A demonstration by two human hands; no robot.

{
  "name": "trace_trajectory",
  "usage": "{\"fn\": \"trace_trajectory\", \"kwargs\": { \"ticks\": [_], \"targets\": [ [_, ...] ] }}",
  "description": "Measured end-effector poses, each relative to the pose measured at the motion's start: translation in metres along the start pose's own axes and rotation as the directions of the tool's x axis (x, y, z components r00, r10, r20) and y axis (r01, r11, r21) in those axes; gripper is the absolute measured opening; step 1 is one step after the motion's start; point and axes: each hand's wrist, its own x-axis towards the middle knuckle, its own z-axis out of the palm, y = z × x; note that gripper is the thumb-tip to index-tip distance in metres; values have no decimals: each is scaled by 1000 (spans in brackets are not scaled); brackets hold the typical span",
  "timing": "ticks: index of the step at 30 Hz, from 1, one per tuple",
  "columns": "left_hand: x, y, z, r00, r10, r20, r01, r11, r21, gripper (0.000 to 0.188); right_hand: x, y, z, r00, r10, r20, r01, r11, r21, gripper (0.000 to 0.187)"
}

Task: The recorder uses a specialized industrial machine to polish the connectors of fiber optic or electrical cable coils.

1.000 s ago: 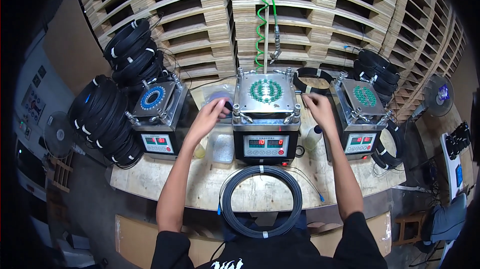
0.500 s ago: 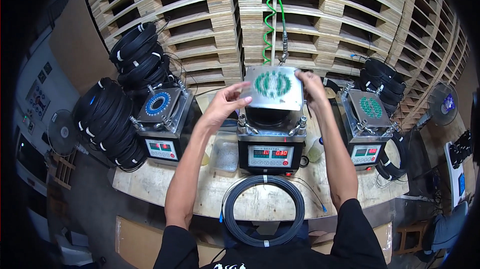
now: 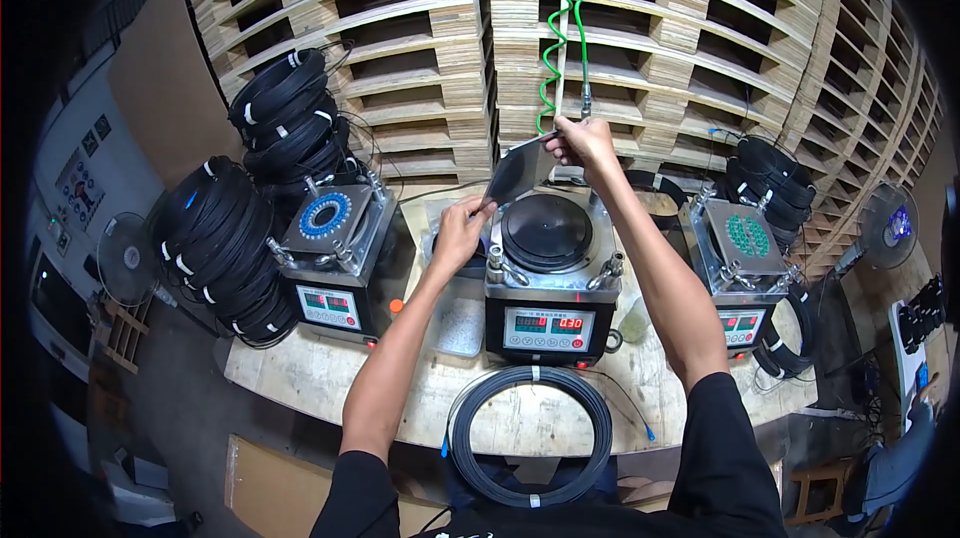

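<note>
Both my hands hold a square metal plate (image 3: 516, 174), lifted and tipped steeply on edge above the back left of the middle machine. My left hand (image 3: 461, 235) pinches its lower left corner, and my right hand (image 3: 584, 145) grips the upper right edge. The face with the green pieces is turned out of sight. Below it, the round black disc (image 3: 546, 231) on top of the polishing machine (image 3: 550, 323) is uncovered. Metal clamp posts stand at the machine's corners.
Similar machines stand left, with a blue ring plate (image 3: 325, 216), and right, with a green-dotted plate (image 3: 745, 235). A black cable coil (image 3: 462, 418) lies at the table's front edge. Stacked coils (image 3: 215, 248) rise at left. A green spiral hose (image 3: 552, 48) hangs before wooden pallets (image 3: 420, 58).
The plate has gone from nearly level, green side showing, to steeply tipped and further left, exposing the black disc. My right hand has risen and moved left; my left hand is lower.
</note>
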Motion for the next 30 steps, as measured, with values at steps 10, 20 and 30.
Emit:
{"fn": "trace_trajectory", "kwargs": {
  "ticks": [10,20,30],
  "targets": [
    [0,-24,26,980,-179,-91,171,981,-86,36,63,-4,29,993,-78,-85,11,795,-606,49],
    [-8,-28,34,968,-122,-219,109,992,-70,28,140,47,-57,968,-250,37,242,875,-419,44],
    [-12,-9,53,938,-181,-295,144,979,-144,35,221,150,-105,931,-332,154,358,740,-570,80]
  ]
}}
